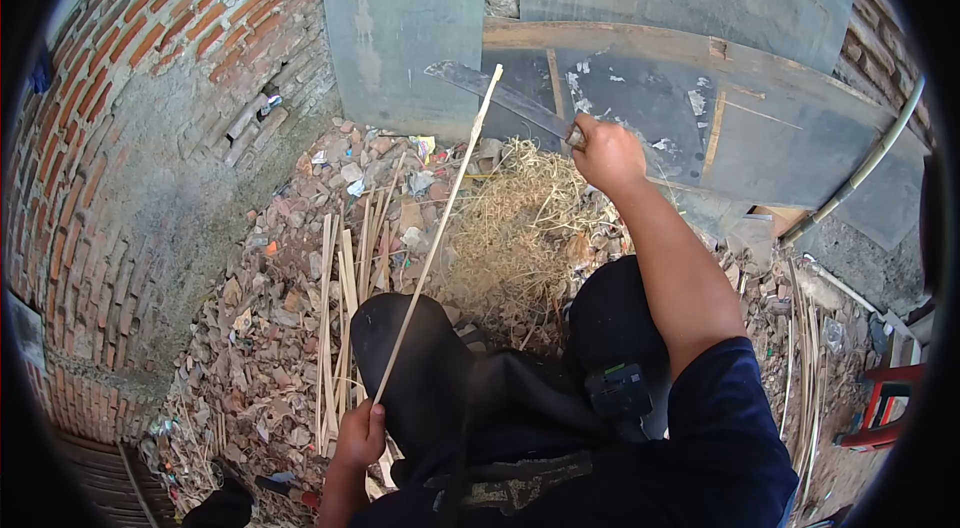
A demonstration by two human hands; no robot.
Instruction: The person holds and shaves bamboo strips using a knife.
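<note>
My left hand (361, 435) is closed around the lower end of a long, thin bamboo strip (437, 241), which slants up and away past my knee. In my right hand (609, 154) is the handle of a machete (512, 100), its broad grey blade pointing to the left. The blade passes close to the strip's upper end; whether the two touch I cannot tell. Below them lies a heap of pale shavings (520, 228). More split bamboo strips (338, 318) lie on the rubble to the left of my knee.
Broken brick and rubble (250, 338) cover the ground. A brick wall (130, 148) rises on the left, and grey boards (403, 28) lean at the front. On the right are more strips (805, 368), a pole (865, 163) and a red object (885, 408).
</note>
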